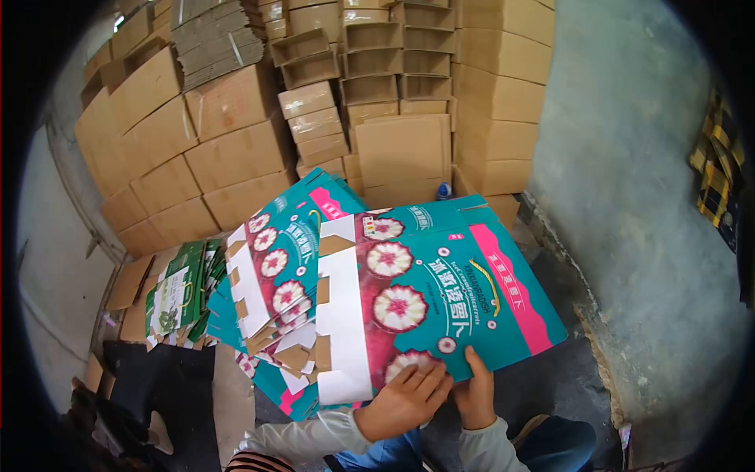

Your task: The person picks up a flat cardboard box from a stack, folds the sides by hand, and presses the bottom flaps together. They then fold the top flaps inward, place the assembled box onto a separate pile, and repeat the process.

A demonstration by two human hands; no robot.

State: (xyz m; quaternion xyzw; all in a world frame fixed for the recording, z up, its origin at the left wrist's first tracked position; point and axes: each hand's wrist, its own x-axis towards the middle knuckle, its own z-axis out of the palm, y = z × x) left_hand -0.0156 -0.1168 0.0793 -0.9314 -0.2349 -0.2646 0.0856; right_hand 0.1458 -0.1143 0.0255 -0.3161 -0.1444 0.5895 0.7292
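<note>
A flat, unfolded gift carton (417,267), teal with a pink band and printed radish slices, lies tilted across the top of a stack of similar cartons (275,244). A yellow cord handle (486,283) shows on its face. My right hand (476,393) grips the carton's lower edge, thumb on top and the other fingers hidden beneath. Beside it, my left hand (405,400) rests on the printed face near the same edge, palm down, with fingers laid on the board. White and brown die-cut flaps (299,354) stick out at the stack's left side.
Brown cardboard boxes (236,149) are piled along the back, with open trays (373,63) among them. A pile of green printed cartons (177,295) lies at left. The grey wall (621,157) rises on the right. A person's shoe (160,431) shows lower left.
</note>
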